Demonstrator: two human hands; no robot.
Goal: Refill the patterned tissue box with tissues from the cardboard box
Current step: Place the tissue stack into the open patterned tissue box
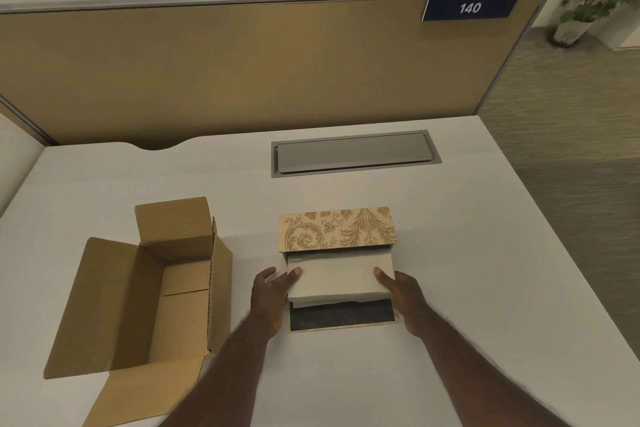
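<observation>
The patterned tissue box (pixel 337 228) lies on the white desk, its beige floral lid raised at the far side and its dark inside (pixel 341 317) showing at the near side. A white stack of tissues (pixel 337 276) sits partly inside the box. My left hand (pixel 273 291) grips the stack's left end and my right hand (pixel 401 295) grips its right end, thumbs on top. The brown cardboard box (pixel 166 288) stands open to the left, flaps spread, and I see nothing inside it.
A grey cable hatch (pixel 353 153) is set into the desk (pixel 450 253) behind the tissue box. A tan partition panel (pixel 242 69) with a blue "140" sign (pixel 470 8) closes the far side. The desk's right edge drops to carpet; potted plants (pixel 595 0) stand beyond.
</observation>
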